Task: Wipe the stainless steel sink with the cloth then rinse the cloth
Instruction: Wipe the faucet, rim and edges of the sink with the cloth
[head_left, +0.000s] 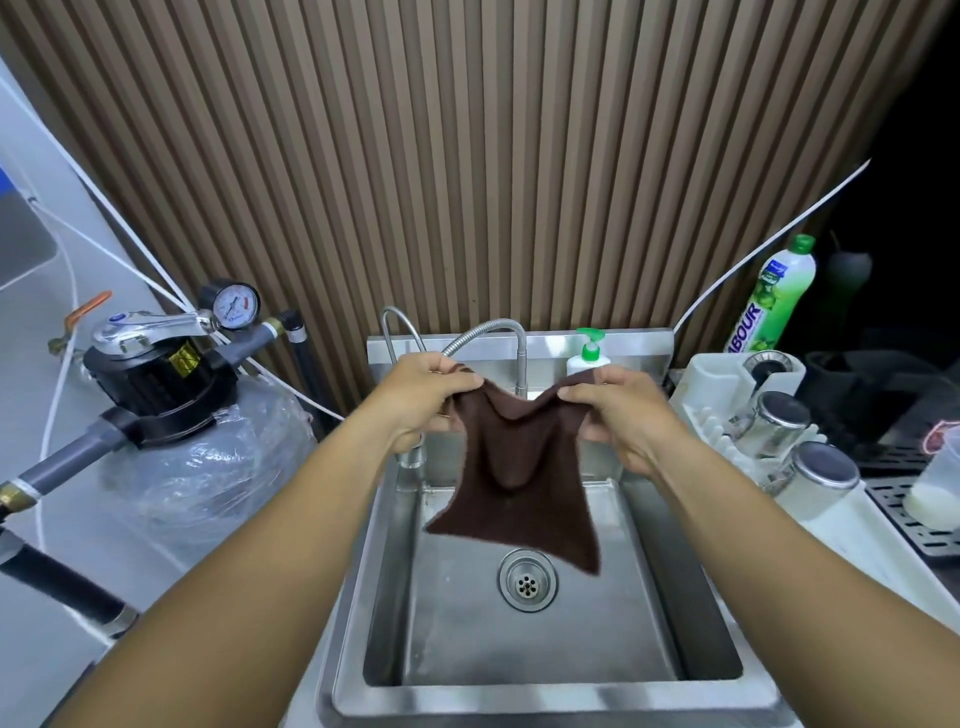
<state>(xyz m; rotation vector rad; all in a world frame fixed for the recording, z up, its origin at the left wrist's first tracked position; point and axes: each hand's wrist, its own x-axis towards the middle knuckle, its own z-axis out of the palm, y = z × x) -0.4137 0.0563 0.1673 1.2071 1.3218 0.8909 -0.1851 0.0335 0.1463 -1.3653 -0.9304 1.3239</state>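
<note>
A dark brown cloth (519, 478) hangs spread out above the stainless steel sink (519, 696). My left hand (421, 395) pinches its upper left corner and my right hand (618, 410) pinches its upper right corner, so the cloth sags between them. Its lower corners dangle over the basin, just above the round drain (528, 580). A flexible metal faucet (493, 335) arches behind my hands, its outlet hidden behind my left hand and the cloth. No water is visible running.
A soap pump bottle (588, 358) stands on the sink's back ledge. A white dish rack (727, 410) with glass jars (779, 423) sits to the right, with a green dish-soap bottle (774, 296) behind it. A plastic-wrapped filter tank (208, 467) with a pressure gauge (235, 306) stands to the left.
</note>
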